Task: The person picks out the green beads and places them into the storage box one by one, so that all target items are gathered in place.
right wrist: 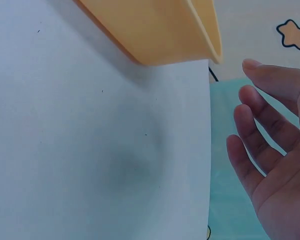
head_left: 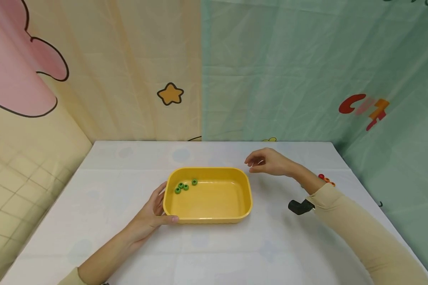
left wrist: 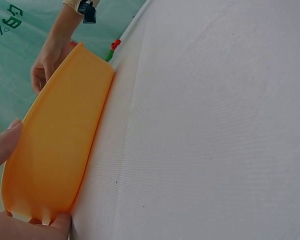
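A yellow plastic tray (head_left: 214,213) with rounded corners stands on the table. Several green beads (head_left: 186,187) lie in its left part. My left hand (head_left: 153,209) grips the tray's left end, thumb on the near rim and fingers along the outer wall; the left wrist view shows fingertips at the base of the orange-looking tray wall (left wrist: 65,130). Above the table, beyond the tray's right end, my right hand (head_left: 271,161) hovers with loosely bent fingers. The right wrist view shows nothing in that hand (right wrist: 280,135), apart from the tray.
Red and orange beads (head_left: 327,180) lie at the table's right side, partly hidden behind the right forearm. In the left wrist view, red and green beads (left wrist: 113,47) show past the tray. A black wrist camera (head_left: 300,207) hangs under the right wrist. Curtains (head_left: 271,79) stand behind the white table (head_left: 207,257).
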A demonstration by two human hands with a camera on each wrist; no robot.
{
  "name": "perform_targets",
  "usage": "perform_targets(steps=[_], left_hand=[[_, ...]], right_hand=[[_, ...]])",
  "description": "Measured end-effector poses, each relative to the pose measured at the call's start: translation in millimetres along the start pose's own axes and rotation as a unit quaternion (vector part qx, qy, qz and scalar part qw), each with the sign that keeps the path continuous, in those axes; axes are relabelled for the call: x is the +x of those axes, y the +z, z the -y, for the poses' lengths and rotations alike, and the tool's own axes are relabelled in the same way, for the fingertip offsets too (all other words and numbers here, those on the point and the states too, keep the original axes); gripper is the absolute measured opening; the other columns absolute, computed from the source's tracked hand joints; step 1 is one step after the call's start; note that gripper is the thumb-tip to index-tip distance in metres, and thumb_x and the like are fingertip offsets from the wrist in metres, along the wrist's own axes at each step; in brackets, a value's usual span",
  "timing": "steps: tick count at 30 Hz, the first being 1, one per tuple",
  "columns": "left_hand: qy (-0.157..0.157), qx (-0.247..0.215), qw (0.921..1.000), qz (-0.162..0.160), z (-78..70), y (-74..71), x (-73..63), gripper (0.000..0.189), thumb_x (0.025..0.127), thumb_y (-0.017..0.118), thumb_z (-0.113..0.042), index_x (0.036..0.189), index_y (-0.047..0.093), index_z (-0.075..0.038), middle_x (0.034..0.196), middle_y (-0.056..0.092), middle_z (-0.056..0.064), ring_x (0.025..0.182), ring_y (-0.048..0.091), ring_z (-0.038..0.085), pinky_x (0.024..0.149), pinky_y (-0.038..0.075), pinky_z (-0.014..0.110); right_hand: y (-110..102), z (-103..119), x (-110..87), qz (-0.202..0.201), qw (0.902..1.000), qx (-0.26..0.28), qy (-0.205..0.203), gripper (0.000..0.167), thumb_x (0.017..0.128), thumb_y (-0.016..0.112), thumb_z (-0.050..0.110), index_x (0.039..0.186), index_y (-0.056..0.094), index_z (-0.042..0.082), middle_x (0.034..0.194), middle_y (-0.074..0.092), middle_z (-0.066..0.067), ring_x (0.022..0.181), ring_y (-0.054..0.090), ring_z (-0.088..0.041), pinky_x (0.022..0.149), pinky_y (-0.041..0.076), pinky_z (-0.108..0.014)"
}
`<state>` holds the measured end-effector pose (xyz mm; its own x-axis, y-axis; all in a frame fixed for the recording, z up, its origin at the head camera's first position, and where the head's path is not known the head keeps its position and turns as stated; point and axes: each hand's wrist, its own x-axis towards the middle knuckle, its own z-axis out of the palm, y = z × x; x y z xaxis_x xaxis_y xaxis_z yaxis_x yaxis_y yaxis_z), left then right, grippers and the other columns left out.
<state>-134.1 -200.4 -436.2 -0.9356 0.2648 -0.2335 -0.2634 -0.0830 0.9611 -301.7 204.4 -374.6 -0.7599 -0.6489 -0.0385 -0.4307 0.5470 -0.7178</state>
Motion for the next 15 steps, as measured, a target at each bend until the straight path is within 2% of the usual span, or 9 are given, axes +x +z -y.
perform_targets(steps=[12, 15], left_hand=[[-0.005, 0.008, 0.9999, -0.002, 2.2, -0.2, 1.7, 0.114, 0.085, 0.082, 0.002, 0.166, 0.007, -0.027, 0.172, 0.011, 0.004, 0.156, 0.012, 0.029, 0.121, 0.022, 0.043], [-0.003, 0.008, 1.0, -0.001, 2.4, -0.2, 1.3, 0.115, 0.085, 0.082, 0.002, 0.167, 0.007, -0.027, 0.172, 0.01, 0.005, 0.156, 0.012, 0.03, 0.121, 0.022, 0.044]], right_hand=[[-19.3, -27.1, -31.8, -0.042, 0.9987, -0.023, 0.019, 0.029, 0.096, 0.076, 0.012, 0.12, 0.07, -0.003, 0.112, 0.069, -0.019, 0.097, 0.065, -0.024, 0.09, 0.059, -0.035], [-24.8, -33.3, -41.3, -0.054, 0.9975, -0.027, 0.036, 0.029, 0.096, 0.076, 0.012, 0.12, 0.07, -0.003, 0.113, 0.068, -0.02, 0.097, 0.065, -0.025, 0.089, 0.059, -0.033]])
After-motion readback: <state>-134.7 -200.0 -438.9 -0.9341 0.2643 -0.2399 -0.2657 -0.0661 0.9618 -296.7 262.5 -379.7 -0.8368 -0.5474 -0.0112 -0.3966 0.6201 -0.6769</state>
